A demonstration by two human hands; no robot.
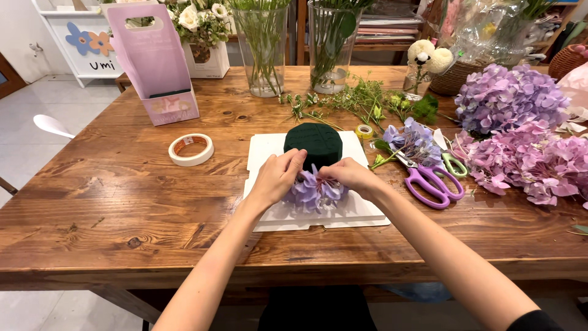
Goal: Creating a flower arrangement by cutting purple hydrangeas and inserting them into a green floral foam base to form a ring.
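We see both hands meeting at the near edge of a dark green foam block (313, 144), which sits on a white board (361, 211) in the middle of the wooden table (122, 202). The left hand (278, 175) has its grip closed on a pale purple hydrangea cluster (313, 191), fingertips touching the foam's side; the right hand (349, 175) pinches the same cluster from the other side. The cluster lies against the block's near face, resting on the board. Just right of the board lie purple-handled scissors (429, 181) beside another bluish hydrangea sprig (416, 140). A white tape roll (191, 149) lies left of the board, and a heap of pink and purple hydrangeas (520, 129) fills the table's right end.
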